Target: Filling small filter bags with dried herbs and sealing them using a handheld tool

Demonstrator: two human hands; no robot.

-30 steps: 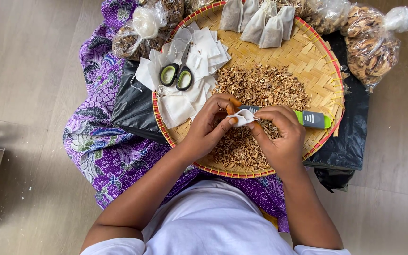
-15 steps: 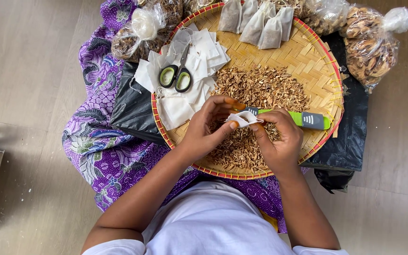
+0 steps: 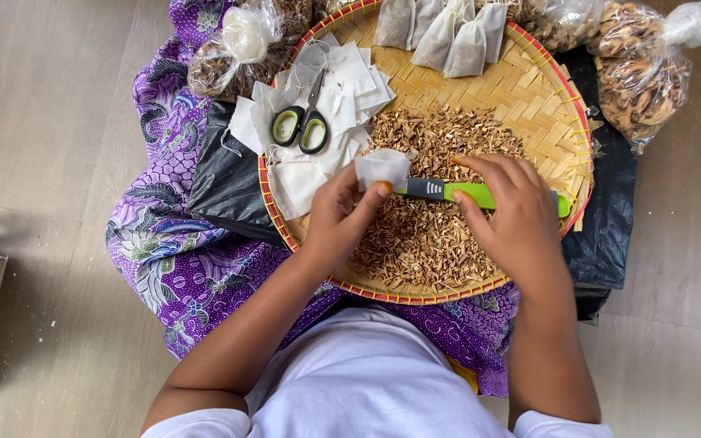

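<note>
Left hand (image 3: 342, 215) pinches a small white bag (image 3: 381, 168), right hand (image 3: 513, 215) grips a green tool (image 3: 468, 193); four filled bags (image 3: 444, 32) lie on the tray (image 3: 553, 105), many empties (image 3: 342, 89) remain.

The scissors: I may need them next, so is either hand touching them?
Apart. The head view shows the scissors lying on white pouches, with clear space between them and the left hand; the right hand is farther off.

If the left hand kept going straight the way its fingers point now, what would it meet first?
Probably the stack of empty white sachets with the scissors on top; the left hand, holding a small white pouch, points up-left across the tray.
</note>
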